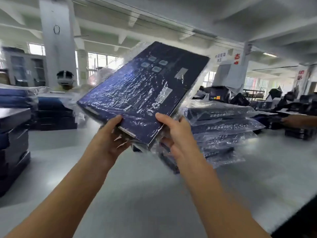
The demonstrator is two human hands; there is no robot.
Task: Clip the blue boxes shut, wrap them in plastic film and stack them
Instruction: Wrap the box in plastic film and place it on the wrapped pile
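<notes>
Grey table (145,194), wrapped box stack (223,127), pillar (54,48)

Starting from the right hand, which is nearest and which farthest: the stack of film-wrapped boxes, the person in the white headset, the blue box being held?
1. The blue box: gripped by the right hand at its near corner.
2. The stack of film-wrapped boxes: on the table just behind the hand.
3. The person in the white headset: far left, across the table.
</notes>
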